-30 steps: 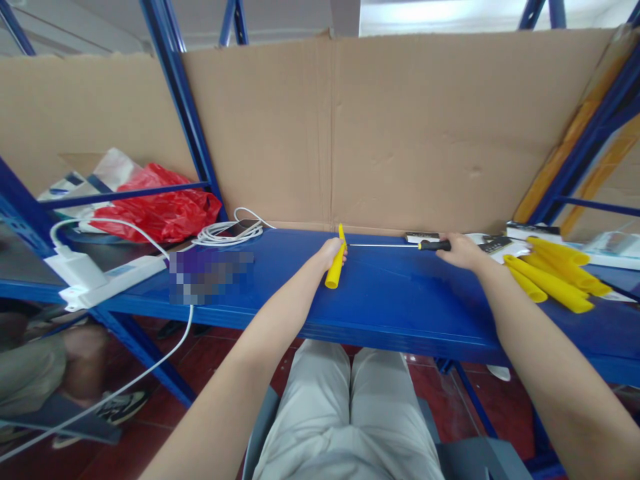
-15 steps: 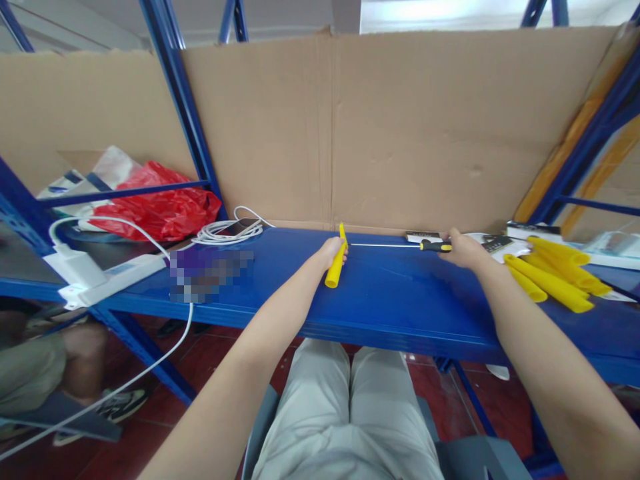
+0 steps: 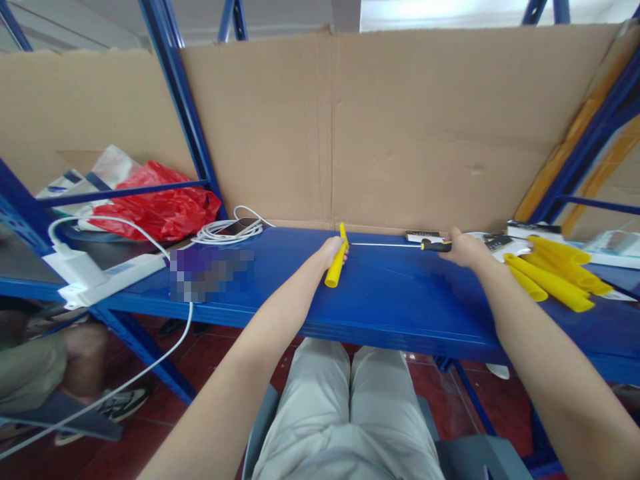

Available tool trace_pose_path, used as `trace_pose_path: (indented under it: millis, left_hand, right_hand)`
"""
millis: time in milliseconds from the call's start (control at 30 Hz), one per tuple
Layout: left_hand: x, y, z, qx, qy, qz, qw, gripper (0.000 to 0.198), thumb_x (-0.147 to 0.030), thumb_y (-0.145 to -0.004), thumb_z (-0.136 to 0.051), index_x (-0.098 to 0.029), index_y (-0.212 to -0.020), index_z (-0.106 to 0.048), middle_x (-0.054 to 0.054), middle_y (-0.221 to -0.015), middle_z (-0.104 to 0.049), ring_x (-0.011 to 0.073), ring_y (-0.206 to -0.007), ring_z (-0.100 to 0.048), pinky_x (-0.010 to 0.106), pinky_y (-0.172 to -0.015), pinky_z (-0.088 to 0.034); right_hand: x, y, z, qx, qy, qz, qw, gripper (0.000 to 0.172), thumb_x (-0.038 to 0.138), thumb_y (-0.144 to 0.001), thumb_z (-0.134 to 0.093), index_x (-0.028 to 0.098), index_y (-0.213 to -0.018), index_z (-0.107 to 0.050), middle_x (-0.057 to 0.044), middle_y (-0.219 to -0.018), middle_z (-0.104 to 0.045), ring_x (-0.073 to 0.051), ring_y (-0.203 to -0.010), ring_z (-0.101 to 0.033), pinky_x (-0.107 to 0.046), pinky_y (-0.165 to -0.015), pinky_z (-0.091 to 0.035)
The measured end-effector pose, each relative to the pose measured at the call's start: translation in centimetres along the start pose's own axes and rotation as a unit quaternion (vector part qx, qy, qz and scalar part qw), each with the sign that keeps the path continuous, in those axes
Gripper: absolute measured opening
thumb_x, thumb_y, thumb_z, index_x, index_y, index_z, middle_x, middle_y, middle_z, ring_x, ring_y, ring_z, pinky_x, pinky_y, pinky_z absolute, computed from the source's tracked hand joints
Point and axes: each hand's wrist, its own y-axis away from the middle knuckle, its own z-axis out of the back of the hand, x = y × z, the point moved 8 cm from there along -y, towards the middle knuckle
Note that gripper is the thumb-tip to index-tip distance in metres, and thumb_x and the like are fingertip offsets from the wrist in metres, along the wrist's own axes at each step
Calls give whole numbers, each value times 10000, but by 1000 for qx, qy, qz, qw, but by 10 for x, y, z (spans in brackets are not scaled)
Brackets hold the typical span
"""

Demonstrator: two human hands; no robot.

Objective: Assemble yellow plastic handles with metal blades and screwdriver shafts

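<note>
My left hand (image 3: pixel 332 251) is closed around a yellow plastic handle-shaped part (image 3: pixel 335 265), holding it on the blue shelf (image 3: pixel 390 300). My right hand (image 3: pixel 463 249) grips the black and yellow handle of a long thin screwdriver (image 3: pixel 400 245). The screwdriver's shaft lies level, and its tip meets the upper end of the yellow part. A pile of several more yellow parts (image 3: pixel 555 273) lies to the right of my right hand.
A cardboard sheet (image 3: pixel 400 127) backs the shelf. At left sit a coiled white cable (image 3: pixel 227 231), a white power strip (image 3: pixel 100 277) and a red plastic bag (image 3: pixel 155 203). Small boxes (image 3: pixel 530 231) lie at the back right. Another person's legs (image 3: pixel 45 367) are at the lower left.
Almost nothing differs. My right hand and the screwdriver have shifted very slightly upward; my left hand holds the yellow part in the same place.
</note>
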Motion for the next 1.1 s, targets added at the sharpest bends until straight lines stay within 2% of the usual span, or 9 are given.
trace_pose_path:
  millis: [133,333,467,633,800,900,1000,1100]
  left_hand:
    - [1,-1,0,-2,-2,-3,1000,215,-232,-988,-336,-173,-881,-513,-18,-559,-449,108,-405,-390,213,-399,-318]
    - [0,-3,0,2,-2,-5,1000,195,-221,-978,-351,-174,-887,-517,-18,-552,-452,111,-405,-391,213,-401,-318]
    - [0,-3,-1,7,-10,-2,1000,227,-230,-987,-330,-162,-908,-531,-18,-558,-448,116,-413,-399,222,-415,-335]
    - [1,-3,-1,10,2,-4,1000,225,-233,-984,-335,-172,-874,-522,-22,-546,-433,109,-400,-388,215,-400,-320]
    - [1,0,-2,8,-2,2,1000,242,-238,-988,-331,-178,-833,-507,-18,-545,-434,107,-401,-380,213,-396,-318]
    - [-1,2,-2,4,-7,-1,1000,256,-231,-989,-322,-174,-813,-500,-17,-546,-431,106,-409,-378,216,-405,-322]
    - [-1,4,-2,1,-9,-4,1000,261,-231,-993,-321,-177,-800,-489,-20,-544,-423,105,-409,-376,215,-405,-317]
    - [-1,3,-2,0,-5,-5,1000,250,-229,-992,-327,-176,-815,-495,-20,-544,-426,108,-411,-379,215,-407,-316]
  right_hand:
    - [2,-2,-2,6,-15,20,1000,385,302,-727,-627,169,-1087,-600,-143,-949,-704,-313,-894,-662,-361,-737,-486]
    - [6,-6,-4,-14,-4,93,996,292,304,-738,-589,178,-990,-664,-136,-1013,-697,-308,-1019,-634,-380,-869,-483]
    - [4,-4,-1,-19,15,61,998,291,327,-727,-615,204,-989,-640,-128,-1008,-691,-310,-988,-636,-382,-806,-489]
    - [3,1,2,-10,20,5,1000,321,354,-761,-607,201,-1043,-604,-124,-877,-702,-323,-894,-652,-435,-807,-464]
    - [10,3,6,-12,4,39,999,323,337,-761,-559,225,-1048,-658,-135,-1083,-693,-357,-1061,-613,-477,-848,-457]
    - [12,5,7,0,3,34,999,305,331,-763,-557,213,-1016,-681,-141,-1127,-668,-367,-1115,-587,-479,-863,-455]
    - [13,5,7,9,11,25,1000,258,316,-752,-598,215,-982,-657,-129,-1083,-673,-339,-1080,-603,-441,-863,-453]
    - [11,5,6,18,17,-1,1000,251,314,-773,-606,206,-1000,-607,-117,-944,-693,-305,-964,-643,-407,-839,-443]
